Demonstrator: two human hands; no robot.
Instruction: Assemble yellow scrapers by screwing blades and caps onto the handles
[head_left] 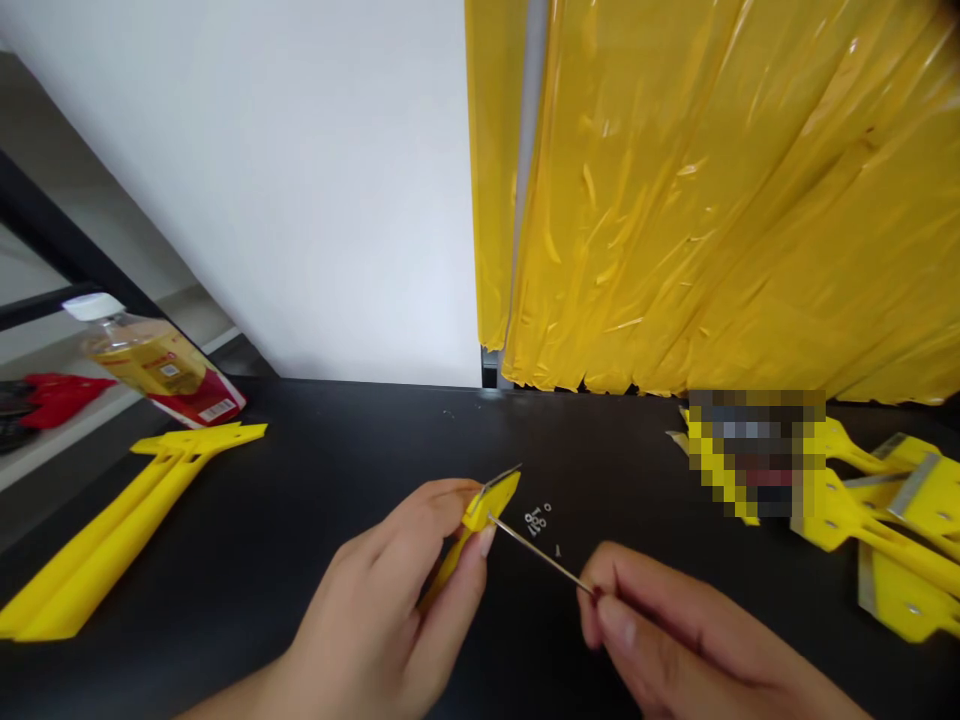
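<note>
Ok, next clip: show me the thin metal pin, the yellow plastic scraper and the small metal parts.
Thin metal pin (541, 556), head view, on its shaft.
Yellow plastic scraper (480, 515), head view, on its wide end.
Small metal parts (536, 521), head view, on the cluster's middle.

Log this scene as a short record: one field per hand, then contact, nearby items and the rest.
Left hand: holds a yellow plastic scraper with a metal blade at its end
Right hand: pinches a thin metal shaft
Contact: shaft tip appears to touch the scraper, near the blade
Nearby: tiny metal fasteners on the black tabletop
Rest: stacked yellow scrapers at right; a long yellow scraper body at left; a white-capped bottle of yellow liquid; yellow plastic sheeting behind
</note>
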